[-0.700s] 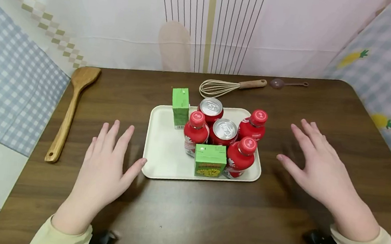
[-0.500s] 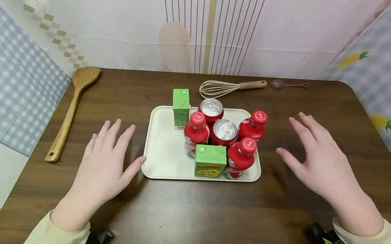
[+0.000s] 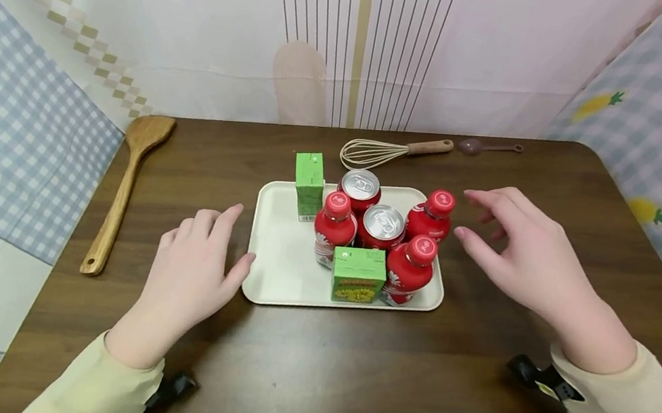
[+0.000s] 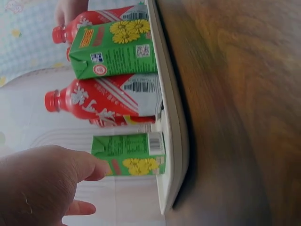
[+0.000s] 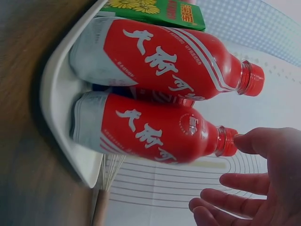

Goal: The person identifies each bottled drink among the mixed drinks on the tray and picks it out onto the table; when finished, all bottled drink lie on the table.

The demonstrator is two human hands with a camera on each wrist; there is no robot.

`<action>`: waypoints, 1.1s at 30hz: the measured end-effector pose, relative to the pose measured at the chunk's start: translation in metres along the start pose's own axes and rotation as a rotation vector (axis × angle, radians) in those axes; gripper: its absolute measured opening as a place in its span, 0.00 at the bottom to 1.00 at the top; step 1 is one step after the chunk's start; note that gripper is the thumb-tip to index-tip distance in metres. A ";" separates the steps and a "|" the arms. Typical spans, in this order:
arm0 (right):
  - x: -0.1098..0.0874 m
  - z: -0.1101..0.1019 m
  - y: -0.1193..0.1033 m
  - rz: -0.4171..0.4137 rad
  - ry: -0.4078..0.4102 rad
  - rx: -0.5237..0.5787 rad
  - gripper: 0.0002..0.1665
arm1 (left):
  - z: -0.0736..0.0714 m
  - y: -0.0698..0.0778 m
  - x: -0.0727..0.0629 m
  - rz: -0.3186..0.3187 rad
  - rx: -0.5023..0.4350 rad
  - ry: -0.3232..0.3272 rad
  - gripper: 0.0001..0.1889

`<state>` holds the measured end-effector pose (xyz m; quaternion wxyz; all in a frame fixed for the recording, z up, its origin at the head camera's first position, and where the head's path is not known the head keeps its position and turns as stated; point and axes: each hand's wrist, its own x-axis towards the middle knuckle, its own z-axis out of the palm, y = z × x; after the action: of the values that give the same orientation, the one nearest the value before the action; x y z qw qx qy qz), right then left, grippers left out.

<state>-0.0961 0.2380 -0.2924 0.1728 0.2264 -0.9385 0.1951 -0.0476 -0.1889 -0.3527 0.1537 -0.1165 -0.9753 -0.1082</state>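
While the left hand point(image 3: 191, 272) is hovering at the left end of the cream tray point(image 3: 278, 265), its fingers are bending loosely, its thumb is standing well apart from them, and it is holding nothing; the thumb tip is overlapping the tray's left rim in the head view, and whether it is touching cannot be told; the right hand point(image 3: 533, 260) is hanging just right of the tray, its thumb and forefinger parted and pointing left toward the far right bottle point(image 3: 429, 224), its other fingers curling inward; the head view is showing a gap between this hand and the bottle.

That red bottle is standing upright on the tray, beyond the near right bottle point(image 3: 406, 273); the left bottle point(image 3: 334, 231) is standing near the tray's middle; the far can point(image 3: 361, 185) and the near can point(image 3: 383, 221) are standing between the bottles; the green near carton point(image 3: 357, 281) is standing by the near rim, while the far carton point(image 3: 309, 190) is standing left of the far can; on the counter point(image 3: 312, 368), a wooden spatula point(image 3: 119, 203) is lying far left, and a whisk point(image 3: 430, 147) and a brown spoon point(image 3: 471, 147) are lying beyond the tray.
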 end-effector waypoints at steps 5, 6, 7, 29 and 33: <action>0.008 0.005 -0.004 -0.006 -0.011 0.039 0.31 | 0.004 0.007 0.008 -0.021 0.001 -0.060 0.35; 0.009 0.007 -0.004 -0.008 -0.008 0.047 0.30 | 0.005 0.008 0.009 -0.032 -0.002 -0.074 0.35; 0.010 0.008 -0.004 -0.008 -0.007 0.056 0.30 | 0.006 0.009 0.011 -0.048 -0.004 -0.087 0.35; 0.025 0.030 0.000 0.074 -0.038 0.259 0.20 | 0.029 -0.002 0.036 -0.194 -0.123 -0.225 0.30; 0.026 0.034 0.000 0.084 -0.044 0.302 0.17 | 0.031 -0.002 0.035 -0.207 -0.129 -0.258 0.31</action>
<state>-0.1262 0.2134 -0.3108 0.1078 0.2147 -0.9107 0.3359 -0.0888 -0.1768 -0.3706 0.0074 -0.0381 -0.9847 -0.1701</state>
